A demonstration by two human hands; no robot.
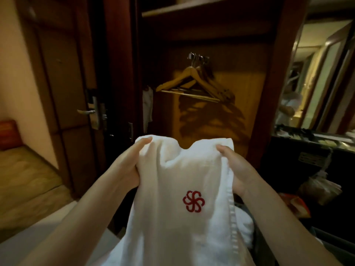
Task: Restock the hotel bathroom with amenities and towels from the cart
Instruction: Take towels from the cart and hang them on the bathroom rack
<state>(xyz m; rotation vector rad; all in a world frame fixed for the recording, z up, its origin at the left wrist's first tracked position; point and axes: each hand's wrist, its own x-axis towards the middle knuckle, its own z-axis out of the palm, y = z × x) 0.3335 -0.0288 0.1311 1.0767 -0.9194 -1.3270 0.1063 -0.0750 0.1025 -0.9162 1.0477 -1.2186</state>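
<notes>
The towel [172, 169] is seen to be plain white, marked with a red pinwheel emblem [193, 201] of interlocked curls, and a ribbed woven band is shown along its right edge. The wardrobe [119, 73] is finished in dark reddish-brown wood, against which the hangers [194, 81] are coloured pale honey. The door handle [86, 111] is silver, the wall [11, 64] cream, the counter [299, 143] black

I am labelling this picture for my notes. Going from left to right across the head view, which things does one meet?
Door handle → left hand → white towel → right hand → mirror.
</notes>
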